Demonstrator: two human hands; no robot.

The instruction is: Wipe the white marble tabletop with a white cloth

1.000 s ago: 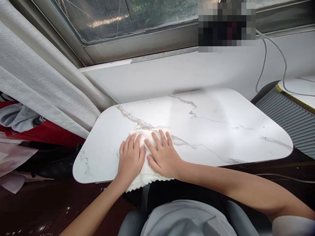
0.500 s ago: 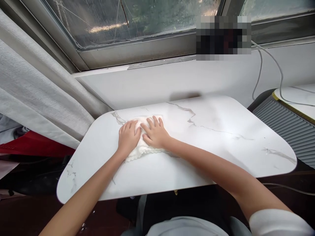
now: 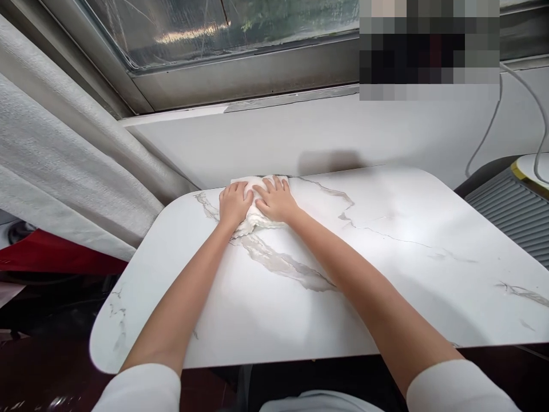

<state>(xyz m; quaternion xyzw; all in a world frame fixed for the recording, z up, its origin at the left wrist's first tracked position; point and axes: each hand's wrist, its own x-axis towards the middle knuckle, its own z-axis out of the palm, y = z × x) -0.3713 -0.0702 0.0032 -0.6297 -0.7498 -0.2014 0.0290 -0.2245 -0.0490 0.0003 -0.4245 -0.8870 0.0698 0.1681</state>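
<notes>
A white cloth [image 3: 256, 218] with a scalloped edge lies bunched on the white marble-patterned table [image 3: 266, 326], at the table's far edge left of the middle. My left hand [image 3: 234, 206] rests palm down on the cloth's left part, its fingers stretched forward and the thumb apart. Close beside it, my right hand [image 3: 275, 200] presses flat on the right part with spread fingers. The cloth's middle shows between the two hands, and its front edge sticks out toward me. A grey-brown vein of the tabletop pattern runs just in front of the cloth.
Behind the table stands a white wall [image 3: 206, 143] below a metal-framed window [image 3: 240, 80]. A pale curtain [image 3: 77, 137] hangs at the left, near a red item [image 3: 64, 252]. At the right are a ribbed grey object [image 3: 510, 212] and a white cable [image 3: 489, 137].
Both hands have slid the cloth forward, away from me, to the table's far edge. My arms are stretched out further, and the vein in front of the cloth is now uncovered.
</notes>
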